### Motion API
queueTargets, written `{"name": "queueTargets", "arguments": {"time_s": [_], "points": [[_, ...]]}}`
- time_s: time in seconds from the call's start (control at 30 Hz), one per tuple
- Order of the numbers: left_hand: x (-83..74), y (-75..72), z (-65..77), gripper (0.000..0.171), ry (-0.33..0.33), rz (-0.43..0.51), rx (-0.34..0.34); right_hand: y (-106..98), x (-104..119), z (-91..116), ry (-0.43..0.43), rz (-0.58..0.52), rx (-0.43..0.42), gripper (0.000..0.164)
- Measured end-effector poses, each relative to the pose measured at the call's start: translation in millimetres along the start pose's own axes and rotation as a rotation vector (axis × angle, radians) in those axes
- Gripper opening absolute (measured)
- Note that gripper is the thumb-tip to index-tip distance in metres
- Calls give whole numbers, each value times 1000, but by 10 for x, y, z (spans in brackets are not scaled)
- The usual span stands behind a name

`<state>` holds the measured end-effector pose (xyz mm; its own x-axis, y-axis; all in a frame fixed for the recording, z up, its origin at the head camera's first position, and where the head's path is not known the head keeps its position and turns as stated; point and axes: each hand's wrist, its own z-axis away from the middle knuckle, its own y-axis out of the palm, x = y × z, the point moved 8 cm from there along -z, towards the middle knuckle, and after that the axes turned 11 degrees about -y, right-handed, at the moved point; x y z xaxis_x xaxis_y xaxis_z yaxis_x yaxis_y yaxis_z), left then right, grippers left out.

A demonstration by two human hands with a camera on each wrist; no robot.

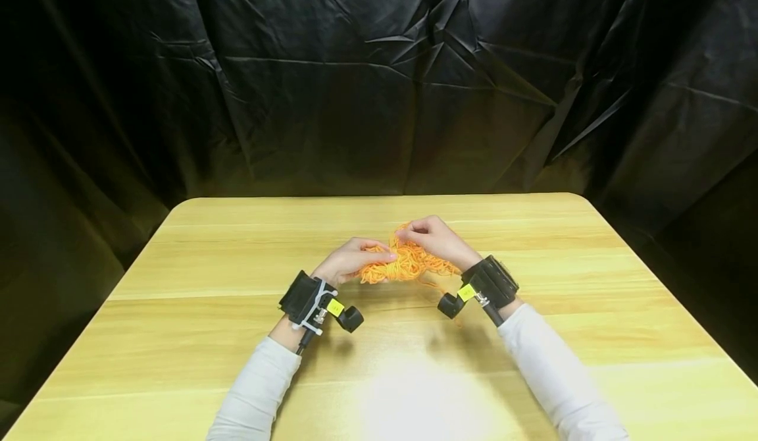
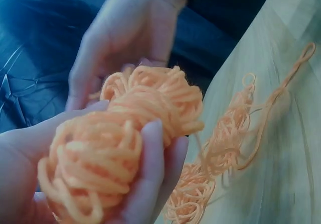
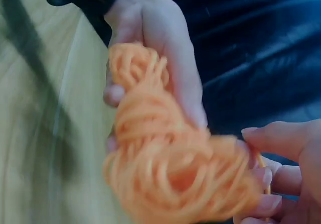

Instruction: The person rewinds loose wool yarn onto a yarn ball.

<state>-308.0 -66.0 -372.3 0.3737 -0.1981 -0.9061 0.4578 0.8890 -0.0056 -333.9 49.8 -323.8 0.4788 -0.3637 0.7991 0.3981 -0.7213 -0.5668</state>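
Yr L hand [image 1: 346, 261]'s curled round the yarn [image 1: 403, 266] above the table [image 1: 207, 263], R hand [image 1: 437, 238]'s pinching a strand [image 3: 267, 186], so you're prob mid-wind; next wrap likely needs L steady, R tension even.

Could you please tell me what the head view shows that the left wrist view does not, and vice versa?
Only the head view: the white sleeves, the yellow tags on the wrist gear, and the rounded far corners of the table.

Only the left wrist view, at least distinctly: the narrow wrapped middle of the yarn bundle, and the looped end of a doubled strand.

Both: the left hand holding the bundle, the right hand beside it, the table and the black backdrop.
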Motion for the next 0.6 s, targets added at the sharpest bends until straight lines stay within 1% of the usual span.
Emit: {"name": "queueTargets", "arguments": {"time_s": [0.03, 0.13, 0.23, 0.3, 0.4, 0.47, 0.6], "points": [[0, -5, -4, 28, 2, -4, -7, -4, 70, 1, -31, 45, 4, 24], [10, -22, -25, 31, 2, 19, -20, 27, 241, 26, -106, 97, 20, 22], [14, -70, -32, 32, -1, 64, -75, 118, 358, 90, -167, 111, 45, 23], [1, -102, -30, 33, 6, 117, -109, 206, 414, 145, -212, 107, 69, 23], [-22, -162, -17, 34, 19, 170, -169, 347, 444, 222, -268, 117, 112, 23], [-39, -190, -10, 36, 27, 202, -191, 427, 433, 262, -301, 126, 140, 22], [-37, -241, 7, 38, 17, 208, -246, 542, 349, 310, -329, 118, 191, 21]]}}
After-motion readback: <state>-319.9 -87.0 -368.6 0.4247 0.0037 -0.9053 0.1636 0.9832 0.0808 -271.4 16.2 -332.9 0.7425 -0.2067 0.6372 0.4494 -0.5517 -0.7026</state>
